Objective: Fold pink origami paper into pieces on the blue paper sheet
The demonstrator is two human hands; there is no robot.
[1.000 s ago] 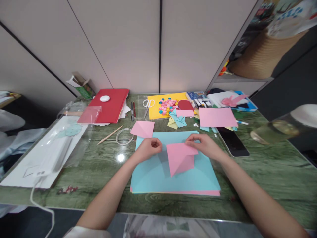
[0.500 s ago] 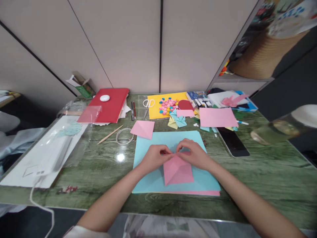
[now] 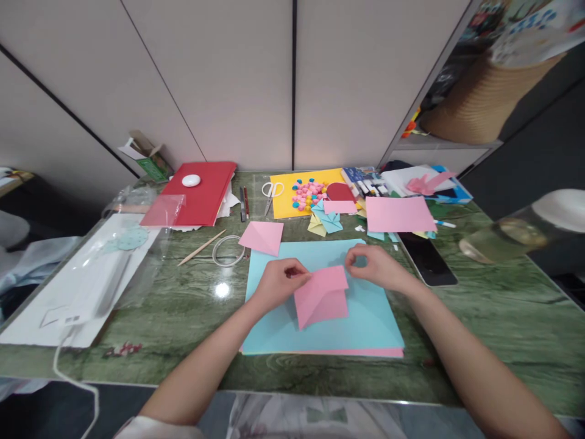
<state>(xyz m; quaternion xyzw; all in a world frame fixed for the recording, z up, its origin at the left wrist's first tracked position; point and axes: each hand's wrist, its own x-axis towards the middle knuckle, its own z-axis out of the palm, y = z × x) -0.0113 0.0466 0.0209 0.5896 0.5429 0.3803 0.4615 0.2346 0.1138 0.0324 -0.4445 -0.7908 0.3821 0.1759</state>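
My left hand (image 3: 282,281) pinches the upper left corner of a folded pink paper (image 3: 322,297), thumb against fingertips. The paper is creased along a diagonal and tilts over a light blue sheet (image 3: 365,332). Just right of the paper hovers my right hand (image 3: 377,265), apart from it, thumb and index finger curled round to meet; nothing shows between them. Another creased pink square (image 3: 262,237) lies at the blue sheet's upper left corner.
Left of the stack lie a coiled white ring (image 3: 229,251) and a pointed wooden stick (image 3: 201,248). Behind are white-handled scissors (image 3: 272,191), a red folder (image 3: 201,201) and yellow paper (image 3: 283,204) bearing small coloured pieces. On the right are a phone (image 3: 428,259) and a jar (image 3: 503,235).
My right hand has let go of the pink paper and moved to the right. My left hand still holds the paper, whose right top corner now shows.
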